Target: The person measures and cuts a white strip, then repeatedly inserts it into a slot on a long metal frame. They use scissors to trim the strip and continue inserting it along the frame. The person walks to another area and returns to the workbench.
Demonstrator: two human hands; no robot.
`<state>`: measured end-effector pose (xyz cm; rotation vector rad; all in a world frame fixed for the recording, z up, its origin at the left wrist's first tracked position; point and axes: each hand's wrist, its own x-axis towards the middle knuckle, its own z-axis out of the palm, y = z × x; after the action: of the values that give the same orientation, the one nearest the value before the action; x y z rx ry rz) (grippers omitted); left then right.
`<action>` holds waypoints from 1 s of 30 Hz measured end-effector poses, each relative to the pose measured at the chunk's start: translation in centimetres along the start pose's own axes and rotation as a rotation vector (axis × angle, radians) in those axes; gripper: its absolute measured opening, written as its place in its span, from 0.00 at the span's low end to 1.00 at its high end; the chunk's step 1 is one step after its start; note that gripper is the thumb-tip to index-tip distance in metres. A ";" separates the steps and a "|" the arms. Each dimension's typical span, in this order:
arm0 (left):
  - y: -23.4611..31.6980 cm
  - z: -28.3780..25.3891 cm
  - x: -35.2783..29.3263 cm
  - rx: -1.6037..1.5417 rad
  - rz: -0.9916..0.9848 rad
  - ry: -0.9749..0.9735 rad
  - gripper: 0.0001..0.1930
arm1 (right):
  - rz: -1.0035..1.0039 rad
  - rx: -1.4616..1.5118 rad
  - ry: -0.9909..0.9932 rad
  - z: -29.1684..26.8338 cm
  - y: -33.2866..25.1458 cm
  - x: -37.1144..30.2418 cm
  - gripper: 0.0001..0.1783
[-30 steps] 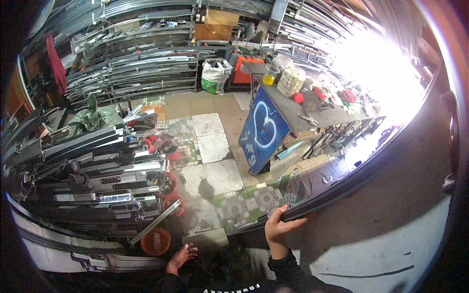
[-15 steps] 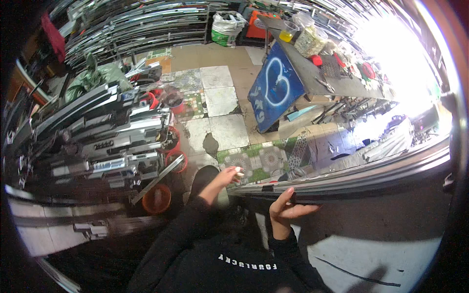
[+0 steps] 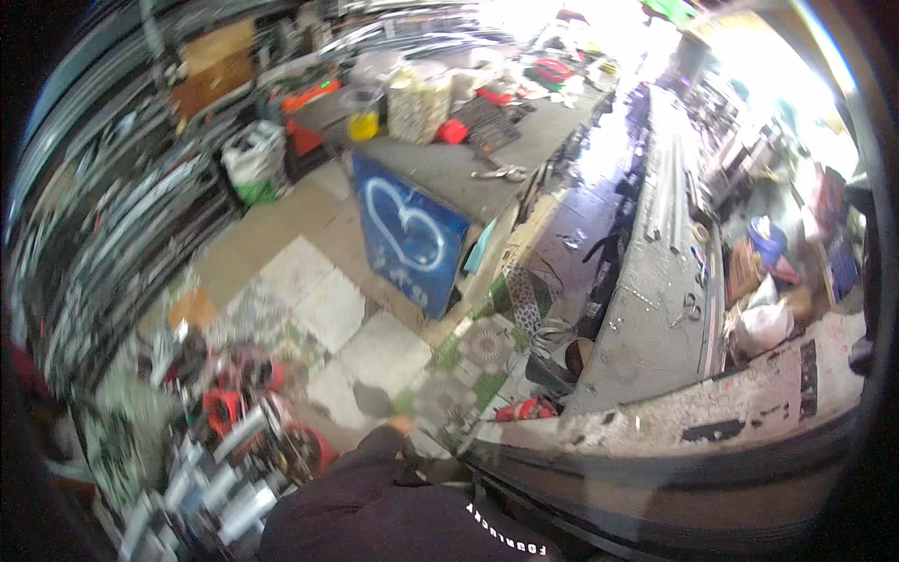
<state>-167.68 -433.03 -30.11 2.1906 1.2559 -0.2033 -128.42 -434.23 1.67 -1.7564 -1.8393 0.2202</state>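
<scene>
My left hand (image 3: 401, 425) shows only in part, past the end of its dark sleeve (image 3: 361, 468). It is low in the picture, above the patterned tile floor (image 3: 448, 398). Its fingers are blurred and hidden, so I cannot make out whether it holds anything. To its right, on the floor by the bench, lies a red tool-like thing (image 3: 526, 409). My right hand is out of the picture.
A long grey bench (image 3: 623, 361) with scissors (image 3: 688, 307) runs along the right. A worktable (image 3: 412, 164) bears a cup of yellow liquid (image 3: 363, 120) and pliers (image 3: 506, 173); a blue heart-painted panel (image 3: 409, 234) leans at its end. Metal profiles (image 3: 215, 496) crowd the lower left.
The view has swung to the right, bringing the long bench into sight. My right hand, open with fingers spread before, has left the picture. My left hand now shows less.
</scene>
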 end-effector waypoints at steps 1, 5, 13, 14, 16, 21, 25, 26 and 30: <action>-4.2 0.0 -2.0 -0.556 -0.348 -0.033 0.19 | 0.107 -0.050 -0.042 2.2 -0.1 0.3 0.30; -14.8 -2.4 -9.1 -0.487 -0.720 -0.059 0.20 | 0.437 -0.203 -0.261 9.2 -1.3 -0.8 0.29; -14.0 -8.1 -8.1 -1.595 -1.018 0.187 0.24 | 0.594 -0.235 -0.596 21.1 -3.2 -3.4 0.29; -12.9 -8.9 -6.9 -1.798 -0.896 0.068 0.26 | 0.555 -0.245 -0.627 22.3 -3.6 -3.7 0.29; -10.4 -10.0 -4.9 -1.616 -0.774 -0.146 0.28 | 0.097 -0.403 -0.526 24.8 -4.1 -2.9 0.30; -7.4 -8.6 -1.2 -0.453 -0.310 -0.240 0.24 | 0.643 -0.009 -0.627 28.4 -2.6 6.3 0.27; -9.1 -6.5 -0.9 -0.962 -0.444 -0.164 0.27 | 0.362 0.295 -0.510 28.7 -0.5 11.8 0.22; -9.6 -6.4 -0.5 -0.772 -0.362 -0.169 0.28 | 0.460 0.179 -0.470 29.0 -0.2 11.7 0.24; -9.8 -8.7 4.4 -0.594 -0.784 -0.542 0.28 | 0.685 -0.227 -1.195 32.7 3.5 9.9 0.47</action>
<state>-174.72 -421.20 -29.01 0.9784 1.5243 -0.5957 -141.70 -415.52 -23.97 -2.6664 -1.8452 1.6783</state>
